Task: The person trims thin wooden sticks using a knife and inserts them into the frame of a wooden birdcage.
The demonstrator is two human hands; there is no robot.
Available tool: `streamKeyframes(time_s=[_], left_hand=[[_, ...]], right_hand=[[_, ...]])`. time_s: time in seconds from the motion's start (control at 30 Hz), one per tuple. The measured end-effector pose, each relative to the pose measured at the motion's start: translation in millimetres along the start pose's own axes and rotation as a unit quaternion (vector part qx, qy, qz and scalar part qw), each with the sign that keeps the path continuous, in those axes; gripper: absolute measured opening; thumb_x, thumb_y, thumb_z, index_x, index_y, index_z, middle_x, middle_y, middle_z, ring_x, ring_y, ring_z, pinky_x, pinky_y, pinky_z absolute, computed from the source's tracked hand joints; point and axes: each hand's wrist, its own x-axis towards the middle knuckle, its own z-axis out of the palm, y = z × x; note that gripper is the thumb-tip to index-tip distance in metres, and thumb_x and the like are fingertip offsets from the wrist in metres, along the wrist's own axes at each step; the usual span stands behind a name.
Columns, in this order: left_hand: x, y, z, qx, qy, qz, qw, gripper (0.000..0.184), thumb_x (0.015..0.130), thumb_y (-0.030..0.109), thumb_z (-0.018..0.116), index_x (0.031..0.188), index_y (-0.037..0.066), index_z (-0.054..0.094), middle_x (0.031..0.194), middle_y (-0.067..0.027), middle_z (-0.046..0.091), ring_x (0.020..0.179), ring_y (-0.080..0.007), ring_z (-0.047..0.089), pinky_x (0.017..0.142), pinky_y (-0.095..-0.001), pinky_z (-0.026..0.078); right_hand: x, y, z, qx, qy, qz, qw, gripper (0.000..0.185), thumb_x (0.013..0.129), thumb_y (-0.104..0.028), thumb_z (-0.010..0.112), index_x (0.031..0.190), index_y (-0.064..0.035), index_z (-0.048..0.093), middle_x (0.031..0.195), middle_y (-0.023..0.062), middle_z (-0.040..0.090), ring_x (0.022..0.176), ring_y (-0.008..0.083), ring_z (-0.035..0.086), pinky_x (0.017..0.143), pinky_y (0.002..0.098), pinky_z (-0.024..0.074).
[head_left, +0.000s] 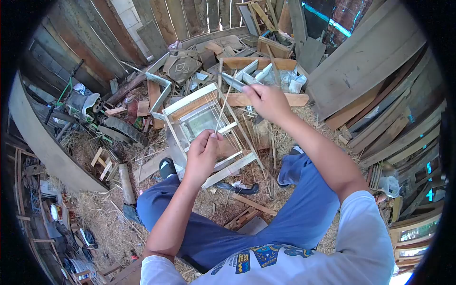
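Note:
My left hand (pixel 204 148) is closed around the lower end of a thin wooden stick (pixel 223 111), which slants upward away from me. In my right hand (pixel 270 102) is a knife (pixel 232 81), its blade pointing left and crossing the stick near its upper end; whether the edge touches the stick I cannot tell. Below both hands a pale wooden frame (pixel 190 99) with crossbars leans between my legs. Several thin strips (pixel 236 142) run lengthwise along its right side.
Straw and wood scraps cover the ground. A dark-handled tool (pixel 244 189) lies by the frame's lower end. A wooden box (pixel 259 64) with offcuts stands ahead. Large boards (pixel 361 61) lean at right, a curved panel (pixel 42 142) at left, near a small wheeled machine (pixel 90 107).

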Motion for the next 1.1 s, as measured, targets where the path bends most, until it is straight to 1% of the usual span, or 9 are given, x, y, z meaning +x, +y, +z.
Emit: streamKeyframes(time_s=[0.27,0.3,0.43,0.5,0.57,0.73,0.9,1.0,1.1], left_hand=[[-6.3,8.0,2.8,-0.002,0.025,-0.003,1.0,0.022,0.112,0.017,0.047,0.1,0.005,0.06,0.071,0.0101,0.041,0.063,0.0001,0.034,0.054,-0.0221,0.026],[-6.6,8.8,1.2,0.01,0.03,-0.001,0.999,0.023,0.111,0.016,0.047,0.099,0.002,0.06,0.077,0.0066,0.048,0.07,-0.0019,0.04,0.06,-0.0228,0.032],[-7.1,12.2,-4.9,0.072,0.031,-0.002,0.997,0.022,0.11,0.015,0.049,0.098,0.0,0.06,0.082,0.0015,0.054,0.076,-0.0043,0.045,0.066,-0.0238,0.038],[-11.1,14.6,-2.7,0.08,0.03,-0.007,0.996,0.022,0.11,0.015,0.05,0.097,0.0,0.059,0.082,0.0006,0.054,0.077,-0.0051,0.046,0.067,-0.0243,0.039],[-9.5,16.7,-2.6,0.09,0.034,-0.01,0.995,0.021,0.11,0.015,0.05,0.097,0.0,0.059,0.082,-0.0004,0.054,0.077,-0.0059,0.046,0.068,-0.0249,0.04],[-9.2,12.5,-3.6,0.069,0.026,0.004,0.997,0.02,0.109,0.014,0.051,0.097,0.0,0.059,0.077,-0.0006,0.052,0.073,-0.0077,0.047,0.066,-0.0271,0.041],[-11.9,15.8,0.2,0.124,0.039,0.037,0.991,0.02,0.108,0.014,0.051,0.097,-0.001,0.06,0.076,-0.0026,0.053,0.072,-0.0092,0.047,0.066,-0.0284,0.043],[-11.8,12.2,-0.9,0.123,0.043,0.027,0.991,0.019,0.108,0.014,0.052,0.098,-0.001,0.06,0.076,-0.0033,0.054,0.071,-0.0094,0.047,0.066,-0.0291,0.043],[-14.8,15.7,-1.6,0.143,0.045,0.036,0.988,0.018,0.107,0.013,0.052,0.098,0.0,0.06,0.075,-0.0024,0.053,0.07,-0.0086,0.046,0.064,-0.029,0.041]], right_hand=[[-34.9,-33.4,19.5,-0.083,-0.046,-0.156,0.983,0.05,0.101,-0.05,0.059,0.073,-0.0091,0.066,0.063,0.0158,0.065,0.06,0.0401,0.066,0.055,0.0503,0.0516],[-38.7,-38.7,20.0,-0.109,-0.072,-0.185,0.974,0.05,0.1,-0.05,0.059,0.073,-0.0095,0.066,0.063,0.0155,0.066,0.06,0.0401,0.067,0.055,0.0507,0.052],[-8.3,-28.6,14.1,-0.077,-0.037,-0.086,0.993,0.048,0.099,-0.051,0.06,0.072,-0.0114,0.067,0.062,0.016,0.065,0.061,0.0384,0.068,0.056,0.0506,0.0533],[-13.3,-24.4,15.3,-0.089,-0.023,-0.112,0.989,0.046,0.1,-0.048,0.062,0.071,-0.012,0.067,0.057,0.0141,0.06,0.055,0.038,0.064,0.051,0.0488,0.0491],[-31.3,-30.4,19.1,-0.107,-0.04,-0.235,0.965,0.048,0.102,-0.049,0.059,0.075,-0.0109,0.069,0.059,0.0145,0.062,0.057,0.0365,0.066,0.052,0.0474,0.05],[5.4,-15.6,10.1,-0.118,-0.025,-0.095,0.988,0.049,0.1,-0.048,0.059,0.071,-0.0088,0.066,0.062,0.0153,0.065,0.062,0.0393,0.068,0.058,0.0516,0.0534],[-16.9,-19.4,11.7,-0.074,-0.028,-0.212,0.974,0.051,0.101,-0.05,0.057,0.072,-0.0097,0.068,0.067,0.0152,0.068,0.065,0.0397,0.067,0.061,0.0511,0.0534],[6.6,-6.5,3.8,-0.136,-0.093,-0.07,0.984,0.044,0.099,-0.045,0.062,0.072,-0.0105,0.066,0.07,0.0147,0.066,0.072,0.0382,0.069,0.063,0.0493,0.0536],[-13.6,-10.3,14.9,-0.063,-0.043,-0.206,0.976,0.05,0.101,-0.051,0.057,0.074,-0.0094,0.067,0.075,0.0155,0.07,0.072,0.0386,0.069,0.063,0.0497,0.0533]])
